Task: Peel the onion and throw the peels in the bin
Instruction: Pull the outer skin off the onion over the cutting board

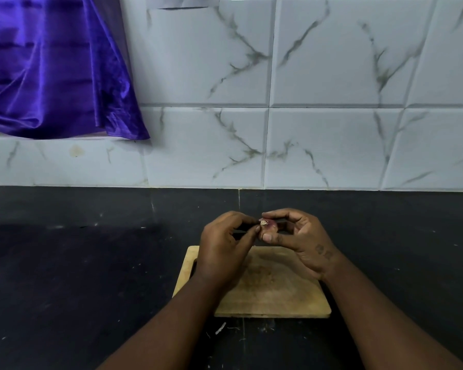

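Two hands, left hand and right hand, pinch one small onion by one wooden board

Both our forearms come up from the bottom edge and angle in toward each other, wrists fairly straight, hands meeting out in front of us. Our right hand has the onion pinched, thumb underneath and index finger arched over the top, the other fingers loosely curled behind. Our left hand shows us its back, fingers curled in, thumb and fingertip nipping at the onion's left end. The two hands pretty much touch there.
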Motion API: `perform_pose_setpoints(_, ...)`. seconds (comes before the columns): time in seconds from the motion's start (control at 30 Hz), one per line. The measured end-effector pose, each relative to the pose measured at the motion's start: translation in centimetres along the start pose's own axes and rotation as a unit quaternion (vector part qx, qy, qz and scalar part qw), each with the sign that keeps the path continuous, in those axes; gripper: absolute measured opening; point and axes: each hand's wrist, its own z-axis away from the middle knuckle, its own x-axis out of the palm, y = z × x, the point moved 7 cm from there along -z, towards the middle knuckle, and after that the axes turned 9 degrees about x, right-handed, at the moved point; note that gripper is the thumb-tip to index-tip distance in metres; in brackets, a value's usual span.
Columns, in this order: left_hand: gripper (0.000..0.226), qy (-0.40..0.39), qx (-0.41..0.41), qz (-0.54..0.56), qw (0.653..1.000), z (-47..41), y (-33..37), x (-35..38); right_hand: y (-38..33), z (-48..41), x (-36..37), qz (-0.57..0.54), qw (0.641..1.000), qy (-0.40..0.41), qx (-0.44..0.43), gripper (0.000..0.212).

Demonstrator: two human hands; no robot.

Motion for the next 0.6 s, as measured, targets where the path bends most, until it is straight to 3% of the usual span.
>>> perform_pose_setpoints(0.23,0.009,0.005,-0.006,-0.002,1.0,0.1,-0.3,0.2,0.0,0.1,0.2,0.004,1.0,-0.008,0.004,0.044)
perform_pose_setpoints(0.47,0.013,0.021,-0.154,0.158,0.975,0.9,-2.0,1.1,0.2,-0.1,0.3,-0.121,0.992,-0.027,0.03,0.049)
perform_pose_setpoints(0.6,0.014,-0.002,-0.193,0.186,0.964,1.0,-2.3,1.3,0.3,-0.3,0.0,-0.164,0.985,-0.024,0.038,0.043)
